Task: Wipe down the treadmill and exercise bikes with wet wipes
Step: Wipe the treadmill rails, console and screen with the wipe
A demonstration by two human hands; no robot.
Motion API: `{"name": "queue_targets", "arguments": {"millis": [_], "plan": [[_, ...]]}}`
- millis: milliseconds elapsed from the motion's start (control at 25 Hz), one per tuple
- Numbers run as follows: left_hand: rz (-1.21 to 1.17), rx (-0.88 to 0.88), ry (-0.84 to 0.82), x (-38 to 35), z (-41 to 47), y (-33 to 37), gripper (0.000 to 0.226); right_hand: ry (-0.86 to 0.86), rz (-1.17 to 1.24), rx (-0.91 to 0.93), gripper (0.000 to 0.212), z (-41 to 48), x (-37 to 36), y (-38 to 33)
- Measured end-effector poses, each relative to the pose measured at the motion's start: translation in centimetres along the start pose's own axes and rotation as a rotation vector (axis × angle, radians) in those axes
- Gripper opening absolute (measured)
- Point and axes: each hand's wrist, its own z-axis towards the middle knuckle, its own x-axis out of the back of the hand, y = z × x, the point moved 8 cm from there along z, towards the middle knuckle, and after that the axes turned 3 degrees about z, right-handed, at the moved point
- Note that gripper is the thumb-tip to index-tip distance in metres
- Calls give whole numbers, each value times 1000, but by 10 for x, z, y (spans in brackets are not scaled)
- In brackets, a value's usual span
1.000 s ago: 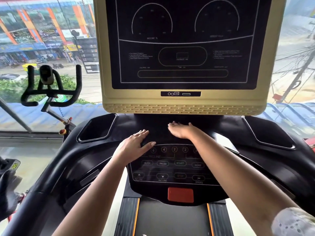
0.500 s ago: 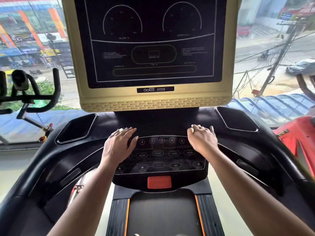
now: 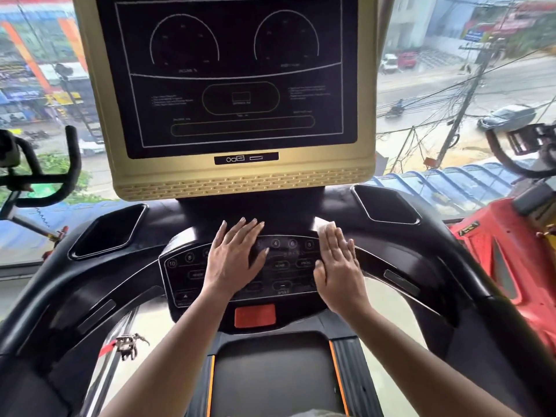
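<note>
Since half a second ago both hands have slid rightward across the button panel. Left hand now lies flat mid-panel, fingers spread and extended, palm down, nothing visible beneath it. Right hand lies flat at the panel's right edge, fingers straight and together, pressing a wet wipe to the surface; a pale corner of the wipe shows just beyond its fingertips. Orange button sits just below and between the two wrists. Treadmill console wraps both hands; gold-framed display stands directly above the fingertips, screen dark. Recessed trays flank the hands, one well out to each side. Exercise bike handlebars far left of the left hand; red machine far right of the right hand.
</note>
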Motion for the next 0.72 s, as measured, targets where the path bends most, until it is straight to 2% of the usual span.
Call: {"name": "queue_targets", "arguments": {"millis": [160,440,560,720], "plan": [[20,10,2,0,-3,2,61,-48,-9,72,72,-32,-5,-1],[28,0,12,0,-6,4,63,-139,23,303,63,-85,-5,-1],[30,4,18,0,-6,4,63,-127,-41,276,62,-70,-2,2],[38,3,20,0,-5,4,63,-131,-134,125,69,-27,-10,-4]]}}
